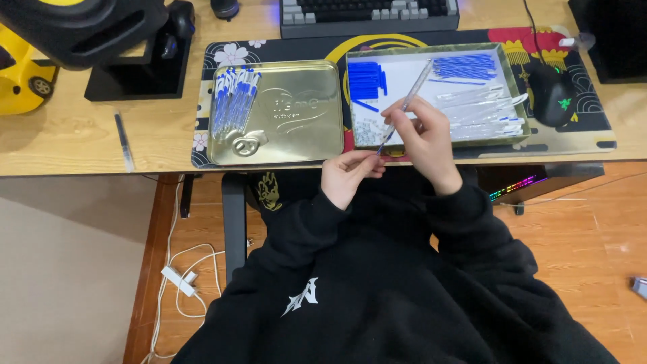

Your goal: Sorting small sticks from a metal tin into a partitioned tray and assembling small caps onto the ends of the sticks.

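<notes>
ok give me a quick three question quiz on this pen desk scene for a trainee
1. True or false: the right hand holds a clear pen barrel over the tray of parts.
2. Where do the finished blue-capped pens lie? A) in the gold tin lid B) on the keyboard C) on the floor
3. What is the left hand pinching?

Key
1. True.
2. A, at the lid's left side.
3. The lower tip of that same pen, near the desk edge.
</notes>
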